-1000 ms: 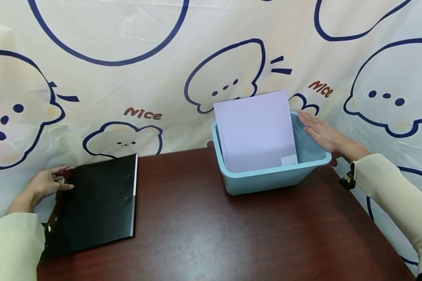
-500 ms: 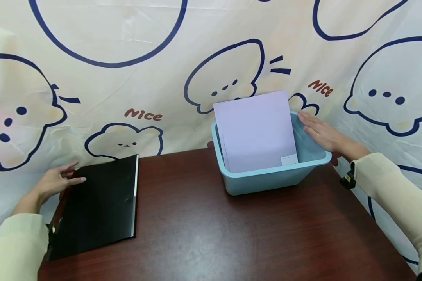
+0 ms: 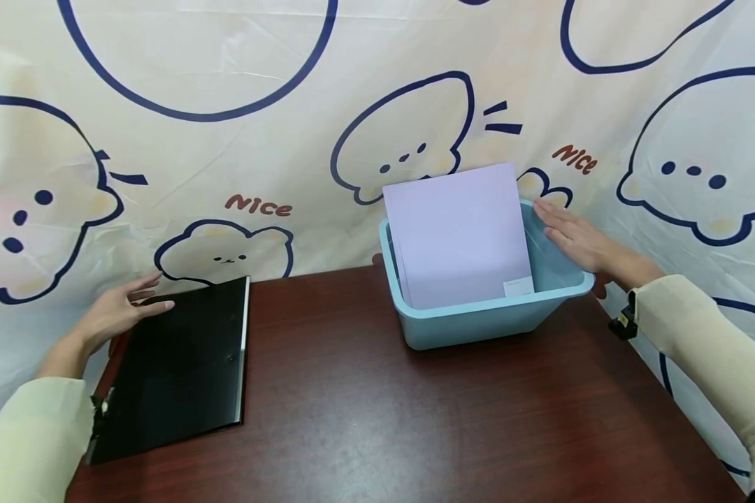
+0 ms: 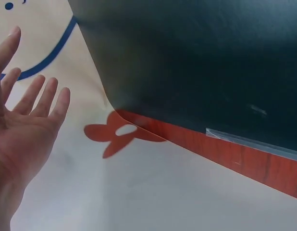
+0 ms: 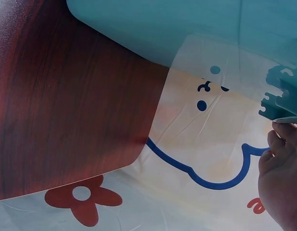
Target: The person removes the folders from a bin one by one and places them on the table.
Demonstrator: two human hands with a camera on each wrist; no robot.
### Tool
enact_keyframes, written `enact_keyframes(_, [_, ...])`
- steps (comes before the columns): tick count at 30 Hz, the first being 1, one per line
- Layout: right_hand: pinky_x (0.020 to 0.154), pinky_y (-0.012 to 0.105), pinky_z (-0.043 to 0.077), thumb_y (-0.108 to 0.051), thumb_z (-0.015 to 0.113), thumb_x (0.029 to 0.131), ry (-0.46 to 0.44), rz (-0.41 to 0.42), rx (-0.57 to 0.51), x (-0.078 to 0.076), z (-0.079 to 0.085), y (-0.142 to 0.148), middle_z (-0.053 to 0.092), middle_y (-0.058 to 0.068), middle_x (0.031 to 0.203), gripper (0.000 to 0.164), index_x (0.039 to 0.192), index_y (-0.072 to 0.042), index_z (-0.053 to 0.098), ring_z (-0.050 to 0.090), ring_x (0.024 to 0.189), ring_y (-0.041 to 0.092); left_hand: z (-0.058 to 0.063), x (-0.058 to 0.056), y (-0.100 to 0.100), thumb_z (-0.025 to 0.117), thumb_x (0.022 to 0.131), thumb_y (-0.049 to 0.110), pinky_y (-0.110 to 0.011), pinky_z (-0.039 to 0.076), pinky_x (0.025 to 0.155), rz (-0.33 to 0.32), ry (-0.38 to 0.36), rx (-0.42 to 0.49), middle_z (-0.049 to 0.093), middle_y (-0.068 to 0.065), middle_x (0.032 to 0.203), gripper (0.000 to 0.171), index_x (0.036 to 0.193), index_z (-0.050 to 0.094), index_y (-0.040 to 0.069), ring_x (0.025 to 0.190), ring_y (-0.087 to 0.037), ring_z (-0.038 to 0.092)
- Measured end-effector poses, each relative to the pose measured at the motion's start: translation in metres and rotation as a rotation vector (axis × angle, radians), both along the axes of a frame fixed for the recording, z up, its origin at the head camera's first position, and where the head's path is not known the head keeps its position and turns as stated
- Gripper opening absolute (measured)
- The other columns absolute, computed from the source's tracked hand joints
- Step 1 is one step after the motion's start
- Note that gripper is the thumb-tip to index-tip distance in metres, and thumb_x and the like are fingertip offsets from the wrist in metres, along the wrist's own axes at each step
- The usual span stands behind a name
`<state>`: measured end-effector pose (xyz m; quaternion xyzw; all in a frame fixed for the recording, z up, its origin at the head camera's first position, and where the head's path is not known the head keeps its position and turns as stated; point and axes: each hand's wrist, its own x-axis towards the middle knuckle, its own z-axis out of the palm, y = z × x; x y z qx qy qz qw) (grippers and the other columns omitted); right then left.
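Note:
In the head view a flat black folder lies at the table's left end, a light strip along its right edge. My left hand hovers by its upper left corner, fingers loosely extended and holding nothing. The left wrist view shows that hand apart from the folder's dark panel. A light blue plastic bin stands on the right with lilac folders leaning in it. My right hand grips the bin's right rim; in the right wrist view its fingers sit below the rim.
The dark wood table carries both the folder and the bin. Behind it hangs a cream cloth with printed cartoon figures, close to the table's back edge. A white label marks the front lilac folder.
My left hand has moved right and slightly up along the black folder's upper left corner, its fingers spreading a little. The right hand and the bin have stayed still.

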<state>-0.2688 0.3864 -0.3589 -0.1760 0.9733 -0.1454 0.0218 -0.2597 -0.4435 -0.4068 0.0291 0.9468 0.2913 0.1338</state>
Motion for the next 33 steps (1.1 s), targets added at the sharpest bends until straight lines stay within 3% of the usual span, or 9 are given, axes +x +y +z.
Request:
enact_keyframes(15, [0.126, 0.070, 0.009, -0.031, 0.036, 0.114, 0.023, 0.002, -0.003, 0.000, -0.002, 0.001, 0.007, 0.019, 0.177, 0.065, 0.169, -0.005, 0.012, 0.007, 0.162, 0.046, 0.012, -0.003, 0.034, 0.066, 0.105, 0.045, -0.079, 0.035, 0.108, -0.094, 0.083, 0.067, 0.032, -0.036, 0.164, 0.089, 0.170, 0.018, 0.008, 0.145, -0.059, 0.037])
enact_keyframes(33, [0.126, 0.070, 0.010, -0.030, 0.034, 0.115, 0.023, 0.018, -0.013, 0.000, -0.003, 0.002, 0.007, 0.020, 0.177, 0.065, 0.169, -0.004, 0.012, 0.007, 0.162, 0.045, 0.024, 0.003, 0.070, 0.068, 0.105, 0.034, -0.077, 0.033, 0.112, -0.187, 0.076, 0.198, 0.033, -0.027, 0.168, 0.085, 0.171, 0.019, 0.013, 0.150, -0.053, 0.035])
